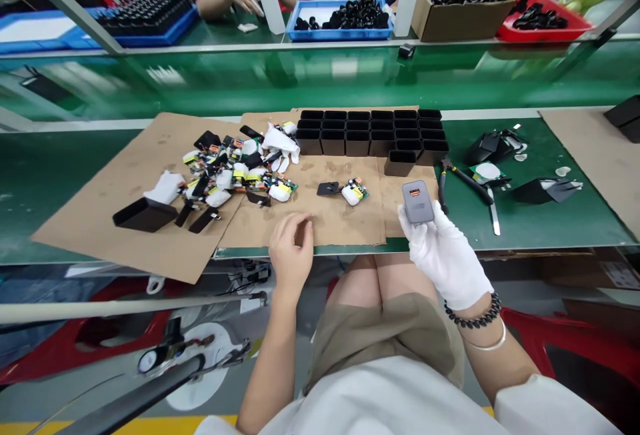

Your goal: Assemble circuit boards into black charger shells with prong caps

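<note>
My right hand point(447, 258), in a white glove, holds a grey charger point(418, 203) with its port end facing up; an orange USB slot shows on it. My bare left hand point(291, 245) rests at the front edge of the cardboard point(345, 227), fingers curled in and nothing visible in them. Beyond it lies a single circuit board assembly point(355, 192) beside a small black plate point(328, 188). A heap of such boards point(235, 169) spreads to the left. Rows of open black housings point(358, 141) stand behind, with one housing point(400, 163) set forward.
Pliers point(465, 180) and a metal blade tool point(494, 213) lie on the right, near black housings with loose parts point(493, 147). An empty black housing point(145, 213) lies far left. Across the green belt point(345, 78), people sit behind a blue tray point(340, 35) of black parts.
</note>
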The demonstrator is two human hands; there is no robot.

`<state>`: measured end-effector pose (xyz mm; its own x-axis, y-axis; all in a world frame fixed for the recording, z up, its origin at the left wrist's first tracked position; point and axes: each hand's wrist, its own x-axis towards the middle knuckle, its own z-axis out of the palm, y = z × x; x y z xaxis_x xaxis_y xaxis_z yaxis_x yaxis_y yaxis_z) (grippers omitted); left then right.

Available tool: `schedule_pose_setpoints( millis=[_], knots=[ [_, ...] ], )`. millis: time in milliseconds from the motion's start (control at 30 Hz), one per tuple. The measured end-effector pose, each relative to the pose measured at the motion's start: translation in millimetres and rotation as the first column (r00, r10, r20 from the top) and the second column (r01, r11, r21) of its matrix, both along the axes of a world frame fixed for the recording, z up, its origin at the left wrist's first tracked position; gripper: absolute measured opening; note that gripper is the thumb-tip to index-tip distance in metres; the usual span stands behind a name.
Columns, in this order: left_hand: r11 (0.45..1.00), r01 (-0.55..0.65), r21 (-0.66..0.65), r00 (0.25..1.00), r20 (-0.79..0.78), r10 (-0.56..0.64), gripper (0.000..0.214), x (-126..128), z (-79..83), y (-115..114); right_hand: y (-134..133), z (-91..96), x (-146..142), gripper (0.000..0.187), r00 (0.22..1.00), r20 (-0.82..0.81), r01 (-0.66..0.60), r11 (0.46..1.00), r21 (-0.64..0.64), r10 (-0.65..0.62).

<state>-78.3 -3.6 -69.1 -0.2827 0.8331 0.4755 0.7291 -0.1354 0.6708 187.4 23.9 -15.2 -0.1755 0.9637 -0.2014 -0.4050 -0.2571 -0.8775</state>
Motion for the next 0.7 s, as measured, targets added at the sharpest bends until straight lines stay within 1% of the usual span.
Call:
schedule_pose_setpoints(
  millis=[100,200,267,367,433,467,500,533,600,633,667,700],
  knots=[
    [0.999,-0.042,0.008,0.999,0.008,0.042,0.018,3.7,0.0,0.9,0.0,2.1,1.0,0.027,1.0,0.011,-0.006,0.999,0.046,0.006],
    [0.998,-0.063,0.011,0.998,0.01,0.063,0.019,4.6,0.4,1.0,-2.0,1.5,0.5,0.032,0.994,0.097,-0.069,0.993,0.097,0.059],
    [0.998,-0.069,0.01,0.998,-0.005,0.069,0.018,4.5,0.3,0.9,-4.8,0.7,-0.5,0.034,0.987,0.148,-0.073,0.991,0.116,0.055],
    [0.997,-0.071,0.021,0.995,-0.064,0.072,0.018,5.6,-1.1,1.3,-3.2,3.2,-0.7,0.033,0.981,0.195,-0.025,0.991,0.13,-0.001],
    [0.996,-0.085,0.041,0.988,-0.122,0.089,0.018,7.7,-2.9,2.5,12.4,10.9,1.4,0.029,0.97,0.226,0.057,0.988,0.144,-0.089],
    [0.993,-0.098,0.062,0.982,-0.154,0.106,0.018,9.0,-3.9,3.3,27.4,17.1,3.1,0.026,0.956,0.25,0.112,0.98,0.166,-0.152],
    [0.99,-0.111,0.092,0.975,-0.181,0.127,0.018,10.2,-4.9,4.2,48.0,25.0,5.0,0.023,0.934,0.28,0.168,0.964,0.207,-0.223],
    [0.984,-0.123,0.13,0.968,-0.202,0.148,0.018,11.3,-5.8,5.1,73.7,34.1,6.9,0.022,0.901,0.319,0.216,0.94,0.264,-0.296],
    [0.968,-0.129,0.214,0.959,-0.22,0.177,0.018,12.7,-7.2,6.6,136.6,53.9,9.3,0.028,0.817,0.415,0.223,0.883,0.413,-0.401],
    [0.961,-0.127,0.247,0.958,-0.221,0.183,0.018,12.8,-7.7,7.0,170.6,63.3,9.3,0.03,0.758,0.475,0.202,0.853,0.481,-0.447],
    [0.954,-0.122,0.274,0.957,-0.223,0.186,0.018,12.7,-8.2,7.3,203.6,71.5,8.1,0.03,0.673,0.567,0.157,0.841,0.517,-0.475],
    [0.948,-0.116,0.296,0.956,-0.226,0.187,0.018,12.3,-8.7,7.5,233.7,77.8,5.8,0.031,0.563,0.667,0.101,0.842,0.531,-0.488]
  ],
)
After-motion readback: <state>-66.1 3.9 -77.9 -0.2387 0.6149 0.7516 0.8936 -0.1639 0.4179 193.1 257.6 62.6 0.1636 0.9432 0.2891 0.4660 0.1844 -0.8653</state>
